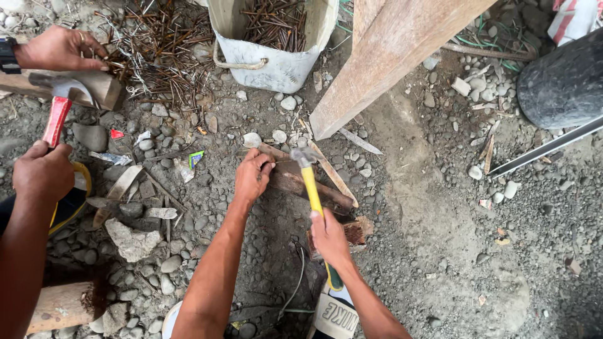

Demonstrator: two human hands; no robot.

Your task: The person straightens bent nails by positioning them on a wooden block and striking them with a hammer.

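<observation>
The right hand [328, 233] is gripping the yellow handle of a hammer [309, 182], whose steel head is hovering just above a dark wooden block [301, 183] lying on the gravel ground [440, 213]. The left hand [252, 176] is pinching a thin nail [274, 164] against that block, fingers closed narrowly around it. Further left, a co-worker's hand [43, 171] is holding a red-handled hammer [58, 116], and another hand [61, 49] is resting by a pile of rusty nails [157, 53]. At the far side, a white bucket [271, 63] of nails is standing beside a leaning wooden beam [389, 50].
</observation>
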